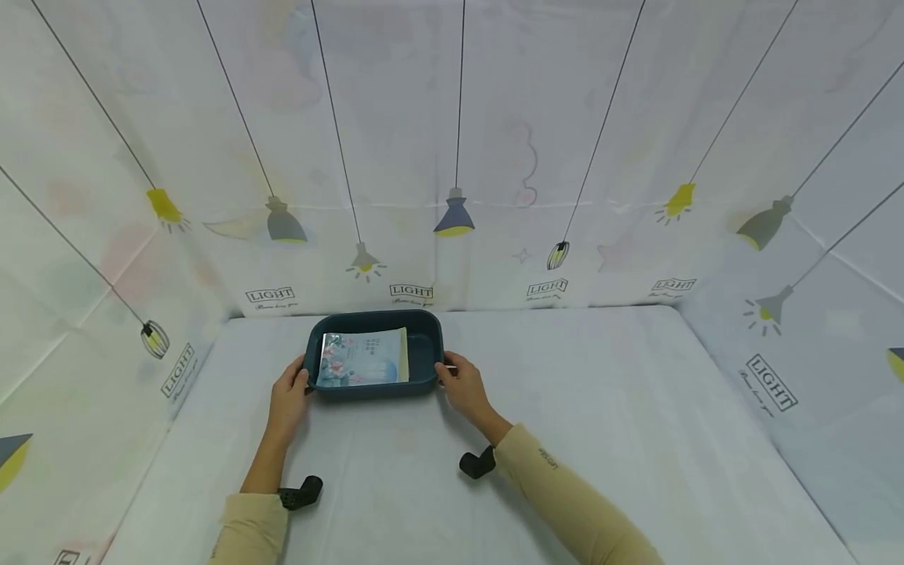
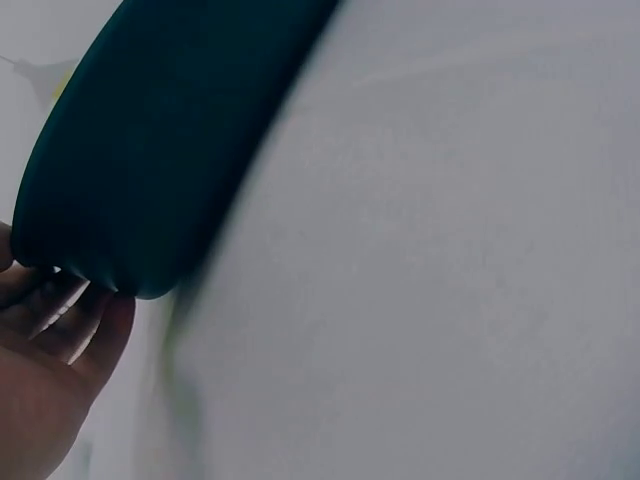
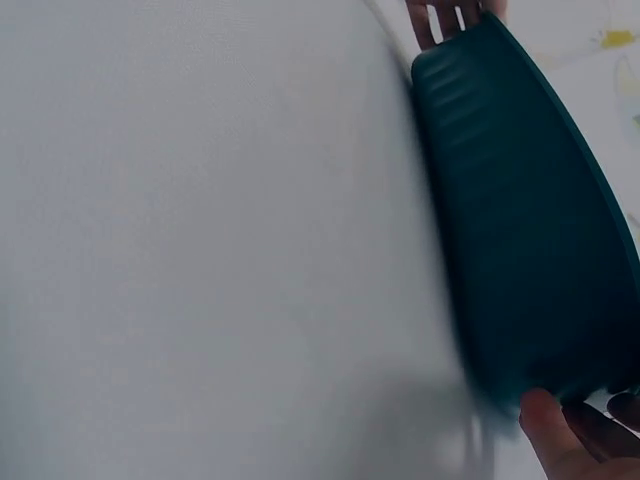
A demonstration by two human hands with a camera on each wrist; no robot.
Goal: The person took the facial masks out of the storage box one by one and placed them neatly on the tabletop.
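A dark teal plastic basin [image 1: 377,393] with rounded corners is at the far side of the white table, left of centre. Inside it lies a booklet [image 1: 362,359] with a pale blue floral cover; a yellowish edge shows along its right side. My left hand [image 1: 286,402] grips the basin's left end, and my right hand [image 1: 468,390] grips its right end. Both wrist views show fingers at the basin's [image 2: 150,150] ends, the basin's [image 3: 530,210] long side facing the cameras. Whether its base touches the table cannot be told.
A white cloth covers the table [image 1: 600,424]. Behind it and at both sides hang white curtains [image 1: 494,259] printed with lamps; the back one meets the table's far edge just beyond the basin. A black wrist camera [image 1: 302,493] sticks out from the left wrist, another from the right.
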